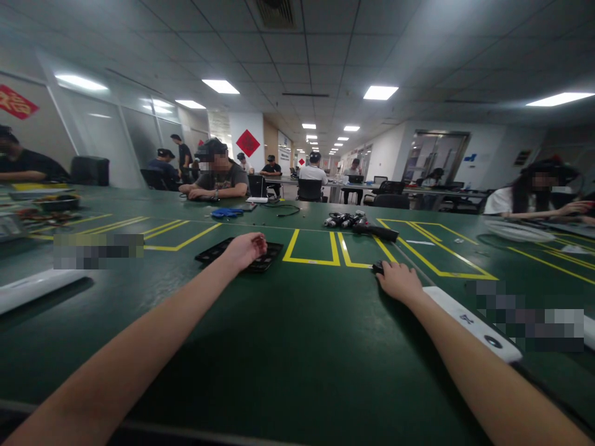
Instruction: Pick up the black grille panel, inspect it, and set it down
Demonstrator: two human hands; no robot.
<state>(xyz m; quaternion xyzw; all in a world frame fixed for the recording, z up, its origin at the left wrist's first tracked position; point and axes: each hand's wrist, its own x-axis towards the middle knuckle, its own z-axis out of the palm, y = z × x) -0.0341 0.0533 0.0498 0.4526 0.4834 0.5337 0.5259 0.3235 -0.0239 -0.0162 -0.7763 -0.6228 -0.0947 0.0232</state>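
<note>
My left hand point(246, 250) is over a shallow black tray point(212, 253) with divided compartments. Its fingers are curled in, and whatever they may hold is too small or hidden to make out. Further right, my right hand point(400, 280) rests low at the green table point(297, 347), palm down. Its fingers are closed around a small black object point(377, 267), mostly covered by the hand. Just behind that wrist lies a long white device point(469, 322) with a dark round spot.
Yellow tape rectangles point(311, 261) mark the tabletop. Beyond them lie a bundle of black cables point(346, 220), a black cylindrical thing point(376, 231) and a blue item point(227, 212). Another white bar point(37, 288) is at the left. People sit across the table and at the right.
</note>
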